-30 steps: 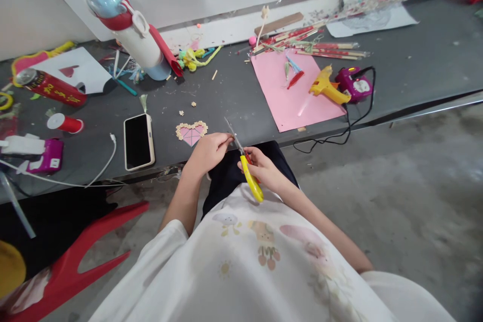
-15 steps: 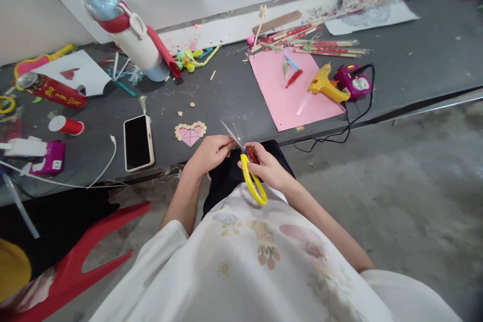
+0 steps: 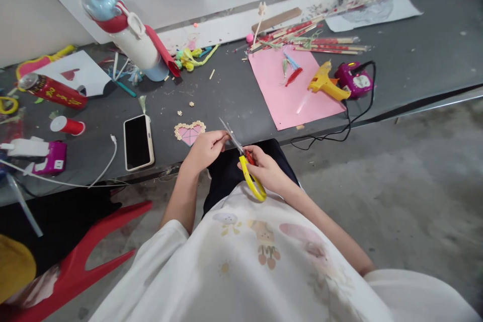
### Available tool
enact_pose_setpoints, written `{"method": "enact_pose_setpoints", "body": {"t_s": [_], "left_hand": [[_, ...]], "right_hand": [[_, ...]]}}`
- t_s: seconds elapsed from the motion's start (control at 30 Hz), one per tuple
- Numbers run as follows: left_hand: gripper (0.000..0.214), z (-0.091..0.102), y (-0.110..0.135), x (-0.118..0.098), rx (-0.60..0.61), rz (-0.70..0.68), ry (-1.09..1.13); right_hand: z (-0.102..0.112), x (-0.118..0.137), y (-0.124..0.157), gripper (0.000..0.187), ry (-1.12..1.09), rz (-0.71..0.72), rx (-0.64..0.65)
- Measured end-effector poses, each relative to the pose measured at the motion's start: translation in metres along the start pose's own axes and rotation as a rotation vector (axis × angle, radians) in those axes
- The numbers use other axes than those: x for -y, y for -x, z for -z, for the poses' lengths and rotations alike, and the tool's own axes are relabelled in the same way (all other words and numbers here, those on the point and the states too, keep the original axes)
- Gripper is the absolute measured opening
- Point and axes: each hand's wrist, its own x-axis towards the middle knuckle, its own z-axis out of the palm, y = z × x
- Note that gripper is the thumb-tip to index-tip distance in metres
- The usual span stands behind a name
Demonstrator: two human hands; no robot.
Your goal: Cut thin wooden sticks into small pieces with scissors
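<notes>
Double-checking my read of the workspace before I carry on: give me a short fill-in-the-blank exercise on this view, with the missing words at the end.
1. The right hand grips a pair of ____ with a yellow handle.
2. Of the two hands, the one nearer the heart-shaped piece is the ____.
3. The yellow glue gun lies partly over a sheet coloured ____.
4. The phone lies with its dark screen facing ____.

Missing words: scissors; left hand; pink; up.

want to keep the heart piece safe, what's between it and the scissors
In the head view, the left hand lies between the heart piece and the scissors; above it, gray tabletop shows toward their tip.
</notes>
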Motion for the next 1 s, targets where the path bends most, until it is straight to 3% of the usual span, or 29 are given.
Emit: {"method": "enact_pose_setpoints", "body": {"t_s": [0.3, 1.0], "left_hand": [[0.032, -0.002, 0.001, 0.003, 0.001, -0.002, 0.015], [0.031, -0.003, 0.000, 0.002, 0.004, 0.000, -0.005]], "right_hand": [[-0.004, -0.009, -0.006, 0.051, -0.181, -0.029, 0.035], [-0.005, -0.018, -0.011, 0.049, -0.127, -0.005, 0.005]]}}
